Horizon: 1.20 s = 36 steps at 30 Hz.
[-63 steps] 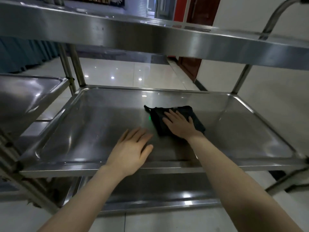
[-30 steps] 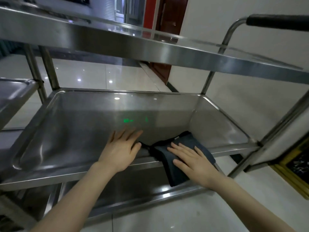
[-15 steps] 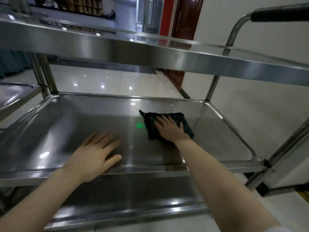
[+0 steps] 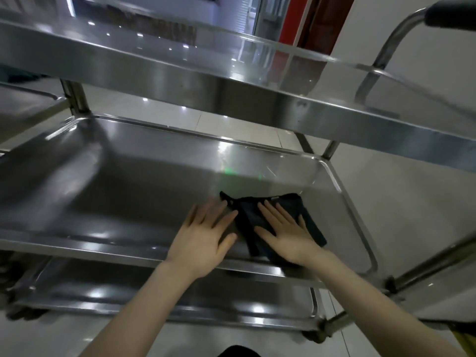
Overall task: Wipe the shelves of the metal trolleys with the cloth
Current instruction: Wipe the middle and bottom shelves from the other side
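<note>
Middle trolley shelf, wipe under way: right hand flat, fingers spread, pressing dark cloth; left hand flat just beside it; next, likely sweep toward the unwiped stretch beyond the left fingers.

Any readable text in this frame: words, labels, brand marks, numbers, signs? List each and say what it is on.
None can be read.
Cloth: a small pale tag shows at its far edge, too small and blurred to read.
Top shelf: only blurred reflections, no legible marking.
Middle shelf: a green glow on the metal, not text.
Trolley handle: plain dark grip, no lettering visible.
</note>
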Each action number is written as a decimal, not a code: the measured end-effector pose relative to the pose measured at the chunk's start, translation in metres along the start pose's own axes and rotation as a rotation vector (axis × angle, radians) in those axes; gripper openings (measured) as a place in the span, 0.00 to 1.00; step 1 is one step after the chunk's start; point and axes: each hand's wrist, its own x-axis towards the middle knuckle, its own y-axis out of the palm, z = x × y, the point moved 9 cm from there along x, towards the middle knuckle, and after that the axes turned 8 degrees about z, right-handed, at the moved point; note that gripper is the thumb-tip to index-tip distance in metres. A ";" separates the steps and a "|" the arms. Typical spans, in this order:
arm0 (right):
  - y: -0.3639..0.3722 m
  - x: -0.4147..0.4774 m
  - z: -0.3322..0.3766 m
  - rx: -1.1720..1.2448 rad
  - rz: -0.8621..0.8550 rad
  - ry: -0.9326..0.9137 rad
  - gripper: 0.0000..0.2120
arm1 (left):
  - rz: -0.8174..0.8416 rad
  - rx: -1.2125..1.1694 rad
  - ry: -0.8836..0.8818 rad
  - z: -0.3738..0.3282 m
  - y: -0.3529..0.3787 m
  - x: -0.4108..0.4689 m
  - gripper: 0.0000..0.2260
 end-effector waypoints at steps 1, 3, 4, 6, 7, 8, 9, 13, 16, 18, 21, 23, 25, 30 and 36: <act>-0.008 0.023 -0.004 0.014 -0.008 0.032 0.29 | 0.008 0.011 0.008 0.000 0.000 -0.002 0.29; -0.026 0.070 -0.007 0.037 -0.012 0.090 0.29 | 0.027 0.002 0.000 0.000 0.000 -0.002 0.29; -0.033 0.089 -0.006 0.064 -0.006 0.120 0.29 | 0.042 -0.004 -0.006 0.001 0.002 -0.001 0.29; -0.038 0.111 -0.004 0.116 -0.015 0.166 0.31 | 0.042 0.001 -0.012 0.003 0.006 0.001 0.28; -0.036 0.113 -0.002 0.113 -0.032 0.170 0.32 | 0.028 0.009 -0.016 0.004 0.006 0.001 0.27; -0.033 0.109 0.000 0.096 -0.049 0.151 0.31 | 0.014 0.020 -0.011 0.005 0.006 0.001 0.26; -0.029 0.096 0.004 0.079 -0.060 0.111 0.30 | 0.003 0.025 0.005 0.004 0.005 0.001 0.26; 0.002 0.009 0.015 -0.009 -0.047 -0.070 0.30 | -0.033 0.022 0.040 -0.001 0.001 -0.003 0.27; 0.022 -0.063 0.003 -0.013 -0.087 -0.133 0.28 | -0.024 0.054 0.089 -0.009 -0.002 -0.001 0.25; 0.023 -0.074 -0.014 -0.003 -0.097 -0.093 0.28 | -0.048 0.096 0.115 -0.021 -0.007 0.004 0.24; 0.003 -0.034 -0.050 0.036 -0.082 0.076 0.31 | -0.027 0.012 0.119 -0.035 0.003 0.011 0.23; -0.016 0.009 -0.080 0.069 -0.103 0.203 0.29 | -0.070 -0.030 0.138 -0.038 0.009 0.014 0.21; -0.033 0.046 -0.101 0.127 -0.128 0.284 0.30 | -0.076 -0.003 0.165 -0.040 0.011 0.016 0.20; -0.041 0.074 -0.095 0.141 -0.131 0.251 0.29 | -0.021 -0.010 0.120 -0.038 0.014 0.026 0.25; 0.008 -0.068 -0.077 0.013 -0.126 -0.080 0.26 | 0.120 0.010 0.090 -0.036 0.024 0.029 0.23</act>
